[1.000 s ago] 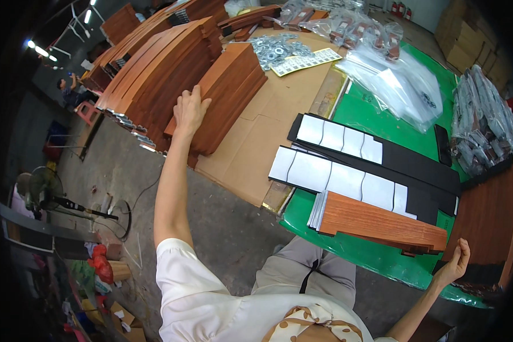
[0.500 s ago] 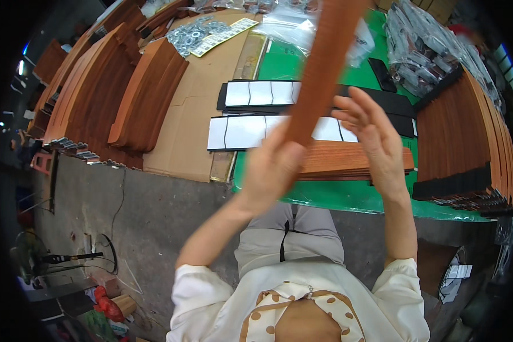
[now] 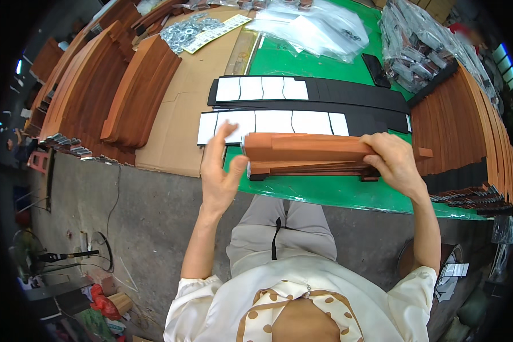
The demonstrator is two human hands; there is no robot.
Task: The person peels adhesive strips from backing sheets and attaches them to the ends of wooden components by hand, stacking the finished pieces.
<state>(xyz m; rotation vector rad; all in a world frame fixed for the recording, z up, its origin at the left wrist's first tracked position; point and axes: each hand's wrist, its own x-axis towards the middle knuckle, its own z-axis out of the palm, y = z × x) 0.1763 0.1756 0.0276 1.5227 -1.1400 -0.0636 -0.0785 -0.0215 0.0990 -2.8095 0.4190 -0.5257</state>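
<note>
My right hand (image 3: 395,163) grips a reddish-brown wooden slat (image 3: 308,146) by its right end, thumb on the near side. The slat lies crosswise in front of me, over several similar slats (image 3: 285,167) near the green surface's front edge. At its left end, my left hand (image 3: 221,174) is open, fingers spread and holding nothing. Just beyond lies a black strip with white backing pieces (image 3: 273,123). Farther back is another black strip with white pieces (image 3: 262,89).
Brown slats with black ends (image 3: 459,128) are stacked at the right. More curved brown slats (image 3: 85,94) stand at the left on cardboard (image 3: 174,122). Toward the back are metal rings (image 3: 191,32), clear plastic bags (image 3: 316,28), a black phone (image 3: 376,70) and plastic-wrapped parts (image 3: 419,48).
The slat has swung from upright in my left hand down to lying crosswise. My left hand has let go and moved left; my right hand has closed on the slat's right end.
</note>
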